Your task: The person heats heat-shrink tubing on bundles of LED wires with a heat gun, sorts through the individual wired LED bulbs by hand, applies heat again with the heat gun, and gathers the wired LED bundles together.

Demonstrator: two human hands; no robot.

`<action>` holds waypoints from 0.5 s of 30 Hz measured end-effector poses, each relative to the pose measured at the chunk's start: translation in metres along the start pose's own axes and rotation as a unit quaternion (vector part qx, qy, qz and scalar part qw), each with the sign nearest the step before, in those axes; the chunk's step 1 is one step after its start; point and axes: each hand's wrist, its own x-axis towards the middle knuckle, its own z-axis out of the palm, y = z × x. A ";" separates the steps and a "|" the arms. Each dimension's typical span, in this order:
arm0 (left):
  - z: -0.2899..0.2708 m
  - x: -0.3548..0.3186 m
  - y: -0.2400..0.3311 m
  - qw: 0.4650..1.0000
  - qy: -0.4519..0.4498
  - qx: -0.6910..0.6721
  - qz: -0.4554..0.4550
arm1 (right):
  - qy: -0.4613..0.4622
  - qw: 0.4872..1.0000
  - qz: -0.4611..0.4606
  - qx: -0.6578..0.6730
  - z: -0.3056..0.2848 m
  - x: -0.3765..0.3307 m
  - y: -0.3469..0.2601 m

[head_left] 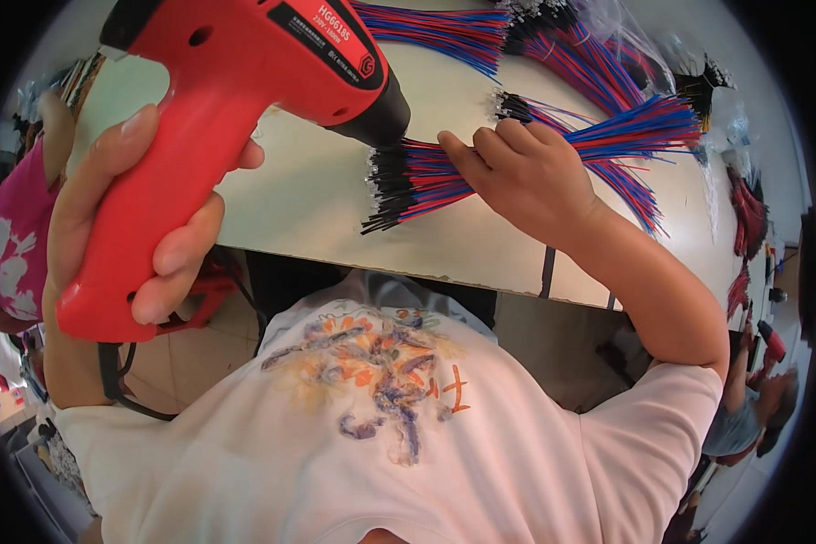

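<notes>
My left hand (150,218) is wrapped around the handle of a red heat gun (236,72). Its black nozzle (378,116) points down at a bundle of red and blue wires (426,172) and nearly meets the wires' upper edge. The bundle's left ends carry black sleeves (392,186) and small whitish tips. Over the middle of the bundle lies my right hand (535,177), its fingers curled on the wires and the index finger reaching toward the nozzle. That hand hides the part of the wires beneath it; their loose ends fan out to its right.
More red and blue wire bundles (435,34) lie along the table's far side, some beside clear plastic film (621,36). The pale table's front edge (408,268) runs close to my body. The gun's black cord (113,376) hangs below its handle. Other people are at both sides.
</notes>
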 end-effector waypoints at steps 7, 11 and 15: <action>-0.002 0.007 0.006 0.999 -0.010 0.031 -0.019 | 0.055 0.998 -0.015 -0.006 0.004 -0.001 0.000; -0.005 0.013 0.010 0.999 -0.002 0.029 -0.045 | 0.092 0.996 -0.018 0.011 0.004 0.000 0.000; -0.016 0.004 0.004 0.998 -0.037 0.000 -0.047 | 0.066 0.997 -0.005 0.040 0.003 0.004 0.001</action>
